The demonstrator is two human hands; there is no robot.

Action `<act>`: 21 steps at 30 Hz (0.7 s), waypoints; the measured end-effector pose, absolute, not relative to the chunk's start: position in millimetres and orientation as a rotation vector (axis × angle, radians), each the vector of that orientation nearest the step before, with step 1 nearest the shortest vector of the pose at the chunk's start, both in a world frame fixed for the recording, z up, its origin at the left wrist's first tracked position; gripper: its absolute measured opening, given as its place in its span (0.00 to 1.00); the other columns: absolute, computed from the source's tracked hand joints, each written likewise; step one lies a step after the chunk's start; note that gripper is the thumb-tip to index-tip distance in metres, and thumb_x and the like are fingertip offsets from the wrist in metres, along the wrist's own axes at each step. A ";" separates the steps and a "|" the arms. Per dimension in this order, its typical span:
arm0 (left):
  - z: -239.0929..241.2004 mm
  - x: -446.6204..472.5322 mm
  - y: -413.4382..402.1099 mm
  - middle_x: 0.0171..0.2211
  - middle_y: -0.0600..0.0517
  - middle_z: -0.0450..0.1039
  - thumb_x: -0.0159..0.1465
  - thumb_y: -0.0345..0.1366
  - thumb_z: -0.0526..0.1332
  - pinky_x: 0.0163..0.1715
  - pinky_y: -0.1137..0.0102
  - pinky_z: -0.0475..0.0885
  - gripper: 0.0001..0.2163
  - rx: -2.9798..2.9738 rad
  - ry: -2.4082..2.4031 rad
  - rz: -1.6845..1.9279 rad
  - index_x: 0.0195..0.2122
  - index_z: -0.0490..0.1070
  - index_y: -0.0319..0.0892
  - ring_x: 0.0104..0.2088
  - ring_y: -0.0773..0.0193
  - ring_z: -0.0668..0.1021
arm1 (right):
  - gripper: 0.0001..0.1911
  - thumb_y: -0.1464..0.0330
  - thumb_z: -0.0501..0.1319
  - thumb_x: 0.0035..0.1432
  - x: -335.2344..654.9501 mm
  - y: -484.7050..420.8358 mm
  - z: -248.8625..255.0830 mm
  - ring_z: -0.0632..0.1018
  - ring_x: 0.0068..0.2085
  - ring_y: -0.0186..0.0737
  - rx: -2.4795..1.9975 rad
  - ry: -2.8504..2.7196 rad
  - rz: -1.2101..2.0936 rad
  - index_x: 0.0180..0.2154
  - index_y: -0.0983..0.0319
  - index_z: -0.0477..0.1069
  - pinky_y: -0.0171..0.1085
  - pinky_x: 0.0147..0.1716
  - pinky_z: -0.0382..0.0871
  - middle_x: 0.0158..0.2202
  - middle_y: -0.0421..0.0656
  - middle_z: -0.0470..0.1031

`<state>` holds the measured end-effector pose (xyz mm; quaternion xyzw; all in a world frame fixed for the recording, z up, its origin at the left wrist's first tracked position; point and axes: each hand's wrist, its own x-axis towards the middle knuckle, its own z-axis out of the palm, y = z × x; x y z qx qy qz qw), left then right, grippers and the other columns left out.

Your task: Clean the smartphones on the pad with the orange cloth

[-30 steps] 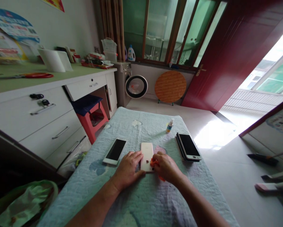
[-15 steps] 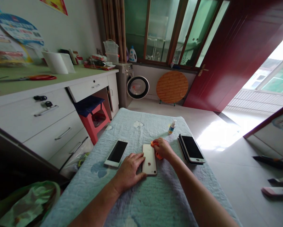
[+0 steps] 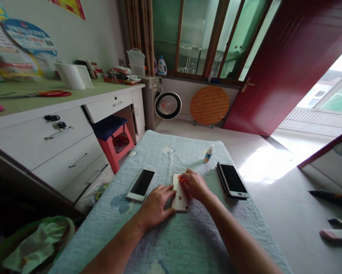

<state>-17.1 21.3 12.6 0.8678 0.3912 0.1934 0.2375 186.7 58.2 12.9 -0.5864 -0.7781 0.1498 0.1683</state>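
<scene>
A white smartphone lies back side up on the cloth-covered table, with a logo on its back. My left hand holds it steady along the left edge, fingertips on the upper side and thumb near the bottom corner. My right hand pinches an orange cloth against the upper part of the phone's back; much of the cloth is hidden under the hand. To the left lies another white smartphone, its dark screen up. A stack of phones sits on the right. Behind it stands a small spray bottle.
A pale blue quilted cover lies over the table. On the left are a white desk, a red stool and a lined bin. Farther back are a washing machine with its door open and a round wooden board.
My right hand has moved left with the orange cloth, from the phone's right edge onto its back. My left hand stays at the phone's left edge. The view has shifted slightly.
</scene>
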 end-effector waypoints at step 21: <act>7.1 8.0 -2.7 0.51 0.40 0.64 0.48 0.56 0.66 0.52 0.53 0.62 0.45 2.344 1.540 0.475 0.63 0.55 0.38 0.50 0.44 0.67 | 0.10 0.71 0.52 0.62 190.1 56.9 26.2 0.74 0.35 0.35 -1.861 -2.222 0.349 0.39 0.61 0.71 0.32 0.33 0.58 0.39 0.44 0.73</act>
